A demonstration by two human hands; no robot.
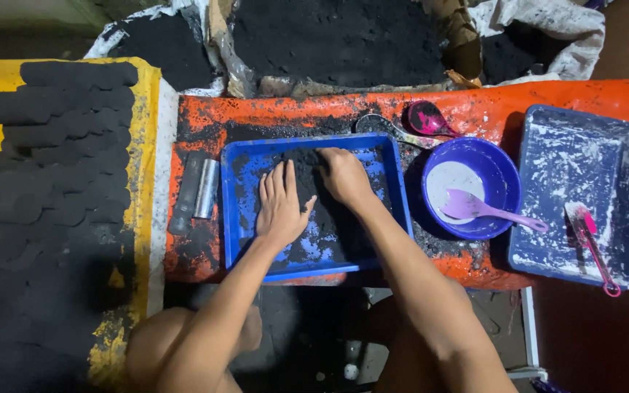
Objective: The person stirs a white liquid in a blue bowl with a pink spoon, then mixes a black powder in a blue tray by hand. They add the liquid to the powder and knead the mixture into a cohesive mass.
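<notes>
Scanning from the left, rows of dark pressed briquettes (52,145) lay on a yellow sheet (147,109), and just right of them a short metal tube mould (196,191) rested on the orange table cover (547,94), beside the tray. In the middle sat the blue rectangular tray (245,218), its floor smeared and heaped with black charcoal powder (307,171). The left hand (279,206) lay flat on the powder, fingers together and extended, thumb out to the right. The right hand (343,175) sat curled over the heap at the tray's far side, knuckles up; whether it gripped any powder could not be told. As a judgement, the work would go best with both palms pressing evenly, drawing loose powder from the corners inward and keeping it inside the rim. Behind the table, open sacks (562,22) held more black powder. Further right stood a blue round bowl (504,175) with white paste and a purple plastic spoon (475,207), a pink scoop (425,118) behind it, then a second blue tray (620,145) streaked white, holding a pink spatula (591,244).
</notes>
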